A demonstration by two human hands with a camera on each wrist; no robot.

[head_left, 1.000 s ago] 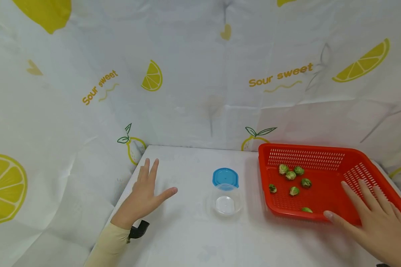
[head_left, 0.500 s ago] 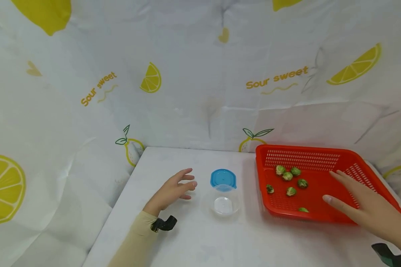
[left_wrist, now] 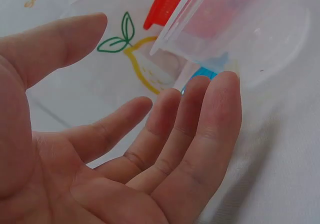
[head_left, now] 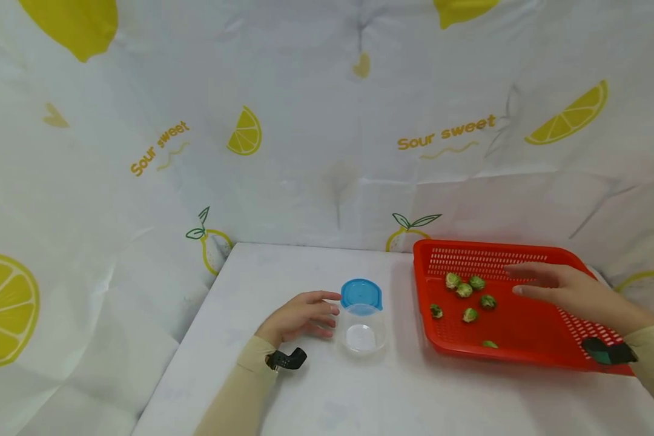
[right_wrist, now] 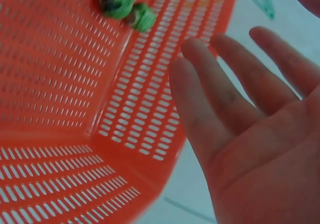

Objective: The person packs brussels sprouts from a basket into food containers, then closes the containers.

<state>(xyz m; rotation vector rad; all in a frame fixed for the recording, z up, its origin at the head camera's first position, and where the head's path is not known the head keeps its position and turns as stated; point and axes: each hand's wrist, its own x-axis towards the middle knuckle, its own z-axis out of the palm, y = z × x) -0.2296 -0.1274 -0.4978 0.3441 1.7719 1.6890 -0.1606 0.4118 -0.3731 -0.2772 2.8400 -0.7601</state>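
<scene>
A clear round plastic tub [head_left: 362, 338] stands on the table in the head view, with a blue lid [head_left: 361, 293] lying just behind it. My left hand [head_left: 304, 317] is beside the tub's left side, fingers loosely bent and holding nothing. In the left wrist view the fingertips come close to the tub [left_wrist: 240, 39]; whether they touch it I cannot tell. Over the red basket [head_left: 518, 339] hovers my right hand [head_left: 572, 292], its fingers relaxed with nothing in them. Several Brussels sprouts [head_left: 464, 290] lie on the left part of the basket floor, also seen as sprouts [right_wrist: 116, 2] in the right wrist view.
Against the back and left sides hangs a white sheet [head_left: 305, 121] printed with lemons. The white table [head_left: 370, 399] runs in front of the tub and basket. A small green leaf-like piece [head_left: 489, 344] lies near the basket's front wall.
My left hand has moved right, up to the tub, and its spread fingers have relaxed. My right hand has moved left and farther back over the basket. The camera view has shifted slightly.
</scene>
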